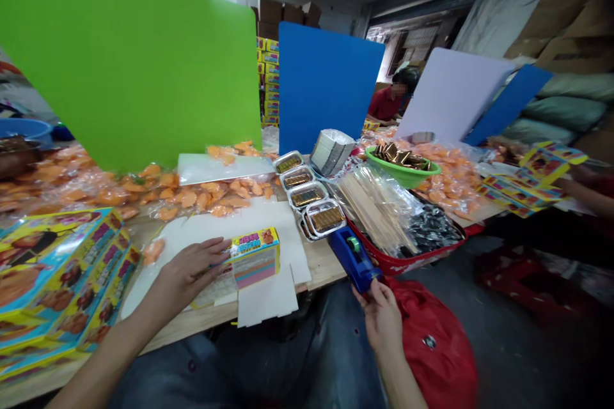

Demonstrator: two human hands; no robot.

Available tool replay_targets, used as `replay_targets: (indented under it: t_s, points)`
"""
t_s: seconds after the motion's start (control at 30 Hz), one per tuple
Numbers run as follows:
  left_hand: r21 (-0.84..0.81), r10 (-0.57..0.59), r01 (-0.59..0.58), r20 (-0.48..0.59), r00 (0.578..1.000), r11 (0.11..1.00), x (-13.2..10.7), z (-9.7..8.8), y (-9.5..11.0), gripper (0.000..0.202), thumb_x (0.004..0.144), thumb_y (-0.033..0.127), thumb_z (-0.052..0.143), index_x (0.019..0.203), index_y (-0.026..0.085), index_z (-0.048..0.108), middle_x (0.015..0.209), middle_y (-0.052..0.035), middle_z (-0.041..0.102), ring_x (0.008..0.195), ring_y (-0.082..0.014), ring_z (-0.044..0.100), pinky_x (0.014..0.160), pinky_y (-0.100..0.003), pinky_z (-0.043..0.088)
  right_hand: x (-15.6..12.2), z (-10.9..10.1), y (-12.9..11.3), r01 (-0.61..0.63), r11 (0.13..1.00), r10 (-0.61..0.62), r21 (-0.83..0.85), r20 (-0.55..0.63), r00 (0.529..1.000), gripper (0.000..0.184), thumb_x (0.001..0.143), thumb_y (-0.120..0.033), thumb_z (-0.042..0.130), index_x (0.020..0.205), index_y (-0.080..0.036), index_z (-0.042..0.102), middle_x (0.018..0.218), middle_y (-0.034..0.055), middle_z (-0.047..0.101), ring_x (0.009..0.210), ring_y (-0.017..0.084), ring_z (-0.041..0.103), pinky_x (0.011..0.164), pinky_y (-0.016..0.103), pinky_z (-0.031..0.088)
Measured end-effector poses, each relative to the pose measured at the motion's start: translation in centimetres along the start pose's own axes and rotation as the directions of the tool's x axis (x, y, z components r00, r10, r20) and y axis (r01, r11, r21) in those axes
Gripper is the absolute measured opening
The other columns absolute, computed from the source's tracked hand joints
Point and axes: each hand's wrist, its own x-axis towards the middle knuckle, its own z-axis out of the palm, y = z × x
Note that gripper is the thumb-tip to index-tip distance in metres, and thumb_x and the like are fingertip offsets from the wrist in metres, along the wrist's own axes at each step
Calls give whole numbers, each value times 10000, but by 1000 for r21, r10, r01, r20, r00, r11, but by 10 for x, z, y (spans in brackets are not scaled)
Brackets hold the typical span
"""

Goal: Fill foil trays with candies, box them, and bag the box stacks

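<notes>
left hand (192,268) open and flat, fingertips against the side of a small yellow printed cardboard box (254,260) with pastel stripes on its visible face. box sits on a large white paper sheet (249,233), near the table's front edge. right hand (381,318) closed around the lower end of a blue plastic tape dispenser (355,259), which is tilted, with its green roller on top and its upper end over the table edge. tape end not readable from this view.

on the left, just beside the sheet: a pile of flat yellow-and-blue printed cartons (62,275). beyond the sheet: clear bags of orange pieces (192,195) and 4 rectangular foil trays with gold-brown contents (307,195). right of those: a clear bag of flat wooden sticks (377,208) in a red tray, and a green plastic bowl (422,172) of gold wrapped pieces. a red plastic bag (432,348) sits just below the right hand. a co-worker in a red shirt (386,104) is at the far end of the light wood table (319,271).
</notes>
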Motion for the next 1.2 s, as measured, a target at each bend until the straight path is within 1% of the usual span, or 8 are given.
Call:
replay_targets:
  t_s: [0.33,0.6,0.73,0.8,0.87,0.93,1.03,1.2]
  points:
    - [47,23,-23,7,1000,999,1,-2,1,237,872,386,517,1003,256,668,1087,-28,695,1076,-229,610,855,-391,541,20,-1,6,78,996,-75,47,-79,994,393,468,-361,839,614,-181,522,649,-82,540,657,92,553,661,323,573]
    - [30,0,0,-15,1000,1000,2,1,-1,254,851,426,539,967,251,683,1086,-26,696,1071,-228,614,876,-371,535,11,-9,11,-17,999,16,38,10,1000,373,529,-425,807,694,-190,568,754,-47,597,756,136,578,784,454,554]
    - [41,-49,51,-46,998,998,4,8,1,297,842,467,540,978,242,678,1073,-35,700,1065,-236,617,890,-390,526,4,-22,14,-7,1000,8,8,-63,998,377,530,-448,800,704,-215,560,747,-62,595,708,109,567,664,301,546]
    - [51,-50,52,-54,997,997,5,11,4,288,847,459,536,967,238,677,1066,-37,703,1064,-238,617,892,-404,523,-1,-30,13,-2,1000,1,-14,-102,995,397,484,-433,825,693,-214,569,683,-72,575,645,85,541,582,211,498]
    - [68,-55,59,-63,997,996,6,13,6,287,854,457,525,952,235,677,1059,-42,705,1057,-239,622,888,-414,522,-11,-31,8,-12,999,8,-45,-83,997,399,459,-399,845,707,-205,601,631,-68,563,590,73,507,533,176,451]
    - [90,-59,65,-70,996,994,8,15,9,287,861,450,513,934,230,682,1046,-47,710,1040,-237,631,875,-413,525,-24,-22,1,-24,994,25,-107,7,1000,376,488,-378,841,740,-194,632,615,-54,569,565,71,488,513,172,418]
    - [135,-52,64,-89,995,989,10,20,16,254,870,394,516,901,211,689,1029,-62,714,1024,-240,639,851,-410,531,-48,12,-11,-20,979,63,-202,210,976,327,545,-374,821,754,-191,647,597,-46,563,549,70,469,512,179,390]
    - [250,-87,110,-101,991,962,12,31,29,155,865,258,546,890,187,682,1057,-79,704,1054,-267,620,827,-435,522,-74,87,-15,-47,964,171,-262,474,864,314,557,-379,812,733,-184,640,570,-41,550,524,78,458,498,202,360]
